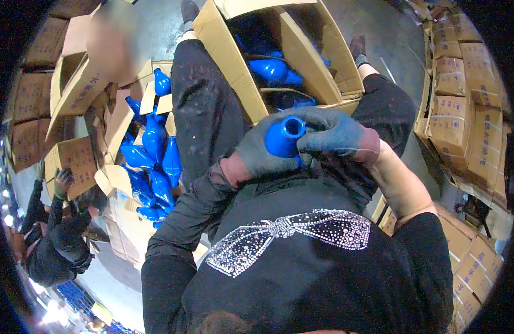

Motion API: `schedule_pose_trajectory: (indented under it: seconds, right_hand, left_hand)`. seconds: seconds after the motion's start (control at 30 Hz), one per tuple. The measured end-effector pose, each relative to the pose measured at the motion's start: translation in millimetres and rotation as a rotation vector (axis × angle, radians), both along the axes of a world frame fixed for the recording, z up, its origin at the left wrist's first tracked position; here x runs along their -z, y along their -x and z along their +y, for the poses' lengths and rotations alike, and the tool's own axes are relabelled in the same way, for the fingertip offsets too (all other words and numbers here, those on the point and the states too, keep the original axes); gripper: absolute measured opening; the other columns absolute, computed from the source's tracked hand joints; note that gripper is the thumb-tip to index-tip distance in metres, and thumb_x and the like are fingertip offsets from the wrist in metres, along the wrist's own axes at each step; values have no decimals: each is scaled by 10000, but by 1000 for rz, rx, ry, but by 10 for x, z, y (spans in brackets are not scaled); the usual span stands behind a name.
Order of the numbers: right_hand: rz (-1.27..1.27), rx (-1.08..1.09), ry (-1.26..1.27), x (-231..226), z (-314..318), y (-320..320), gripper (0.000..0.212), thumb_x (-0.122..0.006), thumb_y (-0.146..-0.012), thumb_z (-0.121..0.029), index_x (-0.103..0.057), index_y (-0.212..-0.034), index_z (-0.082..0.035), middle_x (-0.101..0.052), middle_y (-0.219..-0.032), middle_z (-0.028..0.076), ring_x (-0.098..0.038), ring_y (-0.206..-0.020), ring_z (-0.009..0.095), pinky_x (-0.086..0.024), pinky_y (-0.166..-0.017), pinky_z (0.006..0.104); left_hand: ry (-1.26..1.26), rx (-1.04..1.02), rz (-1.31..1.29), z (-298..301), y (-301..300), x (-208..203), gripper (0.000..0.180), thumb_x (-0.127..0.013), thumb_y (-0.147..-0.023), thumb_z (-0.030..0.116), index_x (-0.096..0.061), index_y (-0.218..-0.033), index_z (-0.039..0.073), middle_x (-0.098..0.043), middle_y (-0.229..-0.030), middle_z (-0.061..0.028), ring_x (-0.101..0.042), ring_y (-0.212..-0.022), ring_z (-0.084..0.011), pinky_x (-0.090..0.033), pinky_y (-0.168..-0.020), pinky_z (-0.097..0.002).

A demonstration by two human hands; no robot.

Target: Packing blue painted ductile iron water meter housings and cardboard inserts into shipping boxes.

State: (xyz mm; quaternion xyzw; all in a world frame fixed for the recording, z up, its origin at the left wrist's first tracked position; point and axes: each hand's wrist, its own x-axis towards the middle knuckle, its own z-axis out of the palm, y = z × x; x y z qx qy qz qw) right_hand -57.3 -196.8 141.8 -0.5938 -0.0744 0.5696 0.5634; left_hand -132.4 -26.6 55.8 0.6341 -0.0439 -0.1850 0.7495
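1. Holding, two-handed: one glossy blue, narrow-necked vessel [280, 143] is held between the gloves, just on the near side of the carton; its material cannot be told.
2. Grey-gloved left hand [251, 150], maroon-cuffed: fingers are curled around the vessel's left side, apparently so that its weight is carried there.
3. Grey-gloved right hand [337, 136], maroon-cuffed: fingers are narrowed on the vessel's right side, near the neck; exact contact is partly hidden. The mouth is left uncovered and turned upward, seemingly so that its rim can be seen.
4. Open brown cardboard carton [226, 61]: placed between the spread, black-trousered legs [201, 83], presumably for equal reach.
5. Upright brown cardboard divider [310, 53]: stood inside the carton, probably so that the blue boxed vessels [268, 69] are spared knocks.
6. Heaped glossy blue vessels [155, 139]: laid beside the left leg, presumably within easy reach.
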Motion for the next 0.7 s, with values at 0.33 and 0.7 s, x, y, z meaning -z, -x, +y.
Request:
schedule_pose_trajectory:
  seconds: [0.33, 0.7]
  right_hand:
    - [-154, -27, -17, 147, 19, 116, 497, -631, -844, -160, -454, -1295, -45, -606, -957, 41, -568, -710, 76, -475, -602, 219]
    - [-423, -224, -37, 233, 69, -38, 441, -632, -833, -156, -506, -1235, -26, -572, -1121, 62, -547, -998, 139, -449, -859, 278]
  left_hand:
    - [-98, 10, -261, 36, -42, -35, 617, -777, -560, 205, -567, -1116, 39, -614, -1032, -110, -576, -994, -209, -423, -892, -346]
    - [-417, -4, -516, 74, -78, 252, 496, -746, -612, 297, -607, -1040, 89, -589, -986, -149, -546, -943, -335, -434, -814, -403]
